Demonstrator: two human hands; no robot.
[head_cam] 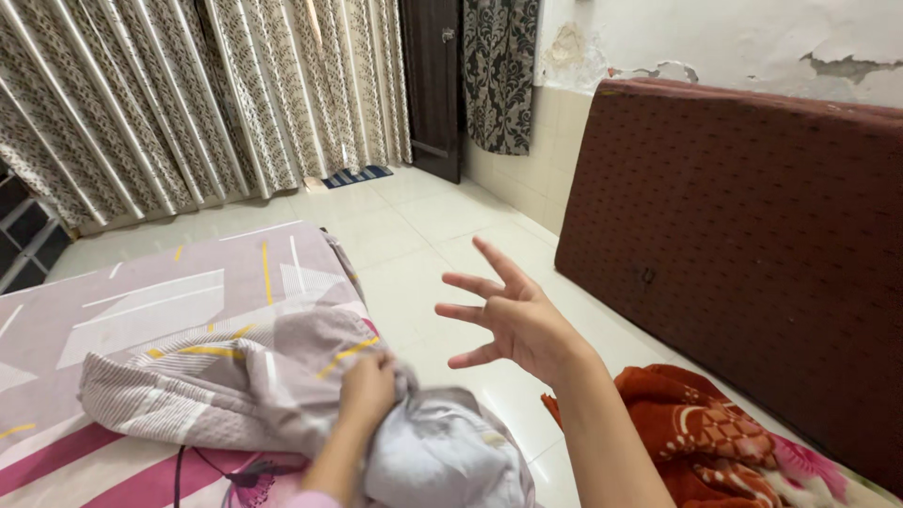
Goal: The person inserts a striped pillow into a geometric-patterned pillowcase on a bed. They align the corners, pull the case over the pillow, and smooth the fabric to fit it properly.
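Observation:
My left hand [369, 386] is closed on a bunched-up lilac bedsheet [235, 367] with grey, white and yellow stripes, gripping it near the mattress corner. The sheet lies crumpled over a low mattress [141, 292] at the left, its loose end hanging down in pale folds below my fist. My right hand [508, 315] hovers in the air to the right, palm turned left, fingers spread wide and holding nothing. It is a short way from the sheet and touches nothing.
A dark red mattress [752, 245] leans against the right wall. A red patterned blanket [715, 433] lies on the white tiled floor [423, 235] at the lower right. Patterned curtains [188, 94] and a dark door [433, 85] stand at the back.

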